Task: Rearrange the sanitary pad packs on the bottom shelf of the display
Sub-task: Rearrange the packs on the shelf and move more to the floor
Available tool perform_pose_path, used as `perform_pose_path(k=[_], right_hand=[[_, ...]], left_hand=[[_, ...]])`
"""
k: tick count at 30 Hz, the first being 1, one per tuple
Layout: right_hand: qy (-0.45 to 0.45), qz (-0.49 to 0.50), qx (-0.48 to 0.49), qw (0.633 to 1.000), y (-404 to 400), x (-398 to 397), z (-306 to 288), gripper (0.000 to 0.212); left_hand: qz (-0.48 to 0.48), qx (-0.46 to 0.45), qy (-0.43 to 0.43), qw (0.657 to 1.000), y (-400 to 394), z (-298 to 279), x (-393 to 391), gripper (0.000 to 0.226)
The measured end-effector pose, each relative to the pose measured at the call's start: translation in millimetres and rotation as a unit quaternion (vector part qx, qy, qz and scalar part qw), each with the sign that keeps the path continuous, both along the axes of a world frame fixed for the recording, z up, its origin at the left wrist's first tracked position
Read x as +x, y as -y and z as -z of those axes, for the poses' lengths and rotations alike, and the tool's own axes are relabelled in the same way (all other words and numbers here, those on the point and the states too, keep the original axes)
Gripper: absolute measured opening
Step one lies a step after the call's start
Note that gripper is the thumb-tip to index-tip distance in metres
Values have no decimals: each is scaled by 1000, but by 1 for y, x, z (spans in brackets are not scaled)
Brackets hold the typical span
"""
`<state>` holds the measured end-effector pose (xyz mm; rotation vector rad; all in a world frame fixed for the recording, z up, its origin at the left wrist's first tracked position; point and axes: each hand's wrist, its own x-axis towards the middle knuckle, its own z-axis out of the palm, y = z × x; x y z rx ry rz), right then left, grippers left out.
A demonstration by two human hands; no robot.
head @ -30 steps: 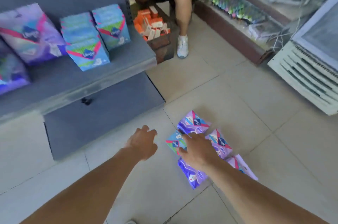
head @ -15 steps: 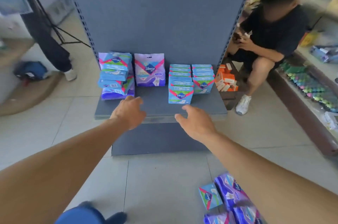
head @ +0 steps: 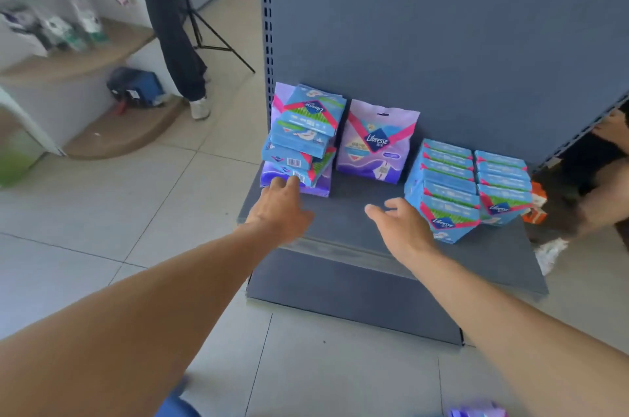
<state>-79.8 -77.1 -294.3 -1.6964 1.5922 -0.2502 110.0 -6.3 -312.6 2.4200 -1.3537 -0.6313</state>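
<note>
Fingers (head: 284, 182) of the left hand (head: 279, 209): extended, tips touching the lowest blue pack of the leaning stack (head: 301, 141), nothing gripped. Right hand (head: 403, 229): fingers spread and loosely curved above the bare shelf board, empty, just beside the front blue pack.

Bottom shelf (head: 354, 212), grey, on a grey gondola display (head: 442, 25). Contents:
- Left: an untidy stack of blue Libresse packs, apparently four, tilted against a tall purple pack behind.
- Centre: one purple Libresse bag (head: 376, 142), upright against the back panel.
- Right: two rows of upright blue packs; near row (head: 442, 185) about six, far row (head: 503, 185) about four.

Floor, bottom edge: a purple pack (head: 476, 412), partly cut off by the frame.
</note>
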Motion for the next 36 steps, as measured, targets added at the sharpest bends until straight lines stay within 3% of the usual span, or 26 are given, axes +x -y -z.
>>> perform_pose_path(k=[9,19,25,33,36], right_hand=[[181,69,107,975,67,97,15,35],[282,139,203,928,138,158,31,50],[281,95,170,940,144,164,30,42],[348,76,106,928,104,152,18,28],[344,52,67,935,77,136,10,25]], left_hand=[[-124,-121,-24,985,81,-14,88,68],[-136,-52,-37,989,157,-4,112,47],[-154,-50,-100,982,163,-7,111,50],[-143,-181,-169,958,121,-26,101,32],[-117,-207,-208,949,90,-28,90,39]])
